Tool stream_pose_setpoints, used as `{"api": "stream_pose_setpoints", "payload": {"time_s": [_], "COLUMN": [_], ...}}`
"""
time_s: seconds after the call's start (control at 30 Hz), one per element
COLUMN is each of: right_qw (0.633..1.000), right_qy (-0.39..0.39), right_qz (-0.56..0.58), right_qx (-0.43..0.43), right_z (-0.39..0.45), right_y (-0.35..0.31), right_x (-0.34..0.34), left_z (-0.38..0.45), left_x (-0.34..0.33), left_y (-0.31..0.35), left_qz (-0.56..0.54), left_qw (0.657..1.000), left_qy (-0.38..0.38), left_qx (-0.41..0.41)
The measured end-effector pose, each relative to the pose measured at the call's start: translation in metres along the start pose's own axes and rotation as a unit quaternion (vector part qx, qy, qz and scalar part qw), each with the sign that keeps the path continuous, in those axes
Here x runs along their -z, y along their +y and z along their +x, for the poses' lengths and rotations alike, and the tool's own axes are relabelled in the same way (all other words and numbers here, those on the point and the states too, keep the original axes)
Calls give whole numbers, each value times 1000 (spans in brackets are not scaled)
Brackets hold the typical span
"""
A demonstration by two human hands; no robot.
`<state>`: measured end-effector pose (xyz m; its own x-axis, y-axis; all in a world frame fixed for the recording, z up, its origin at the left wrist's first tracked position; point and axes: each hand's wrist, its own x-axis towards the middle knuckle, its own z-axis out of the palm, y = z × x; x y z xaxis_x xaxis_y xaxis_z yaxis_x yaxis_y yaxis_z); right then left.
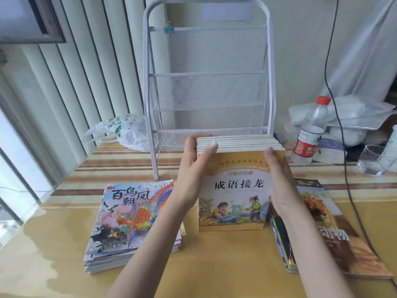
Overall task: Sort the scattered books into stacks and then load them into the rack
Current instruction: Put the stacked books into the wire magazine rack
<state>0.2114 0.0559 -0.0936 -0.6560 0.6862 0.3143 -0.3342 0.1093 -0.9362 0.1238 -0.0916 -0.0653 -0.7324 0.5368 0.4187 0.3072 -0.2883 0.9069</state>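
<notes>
A stack of yellow-covered books (pixel 233 190) stands on edge, tilted toward me, in the middle of the table. My left hand (pixel 193 168) grips its left side, thumb over the top edges. My right hand (pixel 279 179) grips its right side. A stack of colourful phoenix-cover books (pixel 129 218) lies flat to the left. Another stack with a lion cover (pixel 326 229) lies flat to the right. The white mesh rack (pixel 206 82) stands upright just behind the held stack, its shelves empty.
A water bottle (pixel 310 132) with a red cap and a glass (pixel 373 160) stand at the right rear. A plastic bag (pixel 124 132) lies left of the rack. A black cable (pixel 343 147) hangs down the right side. White bags pile up behind the bottle.
</notes>
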Motion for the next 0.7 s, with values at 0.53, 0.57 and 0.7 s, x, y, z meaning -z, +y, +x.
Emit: {"api": "stream_pose_setpoints", "payload": {"time_s": [0.53, 0.57, 0.7], "right_qw": [995, 994, 985], "right_qy": [39, 39, 15], "right_qz": [5, 7, 45], "right_qx": [87, 102, 163], "right_z": [9, 14, 53], "right_y": [11, 5, -36], "right_x": [-13, -18, -53], "left_z": [10, 17, 68], "left_x": [-13, -11, 11], "left_y": [-31, -25, 18], "left_qz": [19, 25, 41], "left_qw": [994, 993, 986], "left_qy": [107, 108, 118], "left_qx": [-32, -46, -114]}}
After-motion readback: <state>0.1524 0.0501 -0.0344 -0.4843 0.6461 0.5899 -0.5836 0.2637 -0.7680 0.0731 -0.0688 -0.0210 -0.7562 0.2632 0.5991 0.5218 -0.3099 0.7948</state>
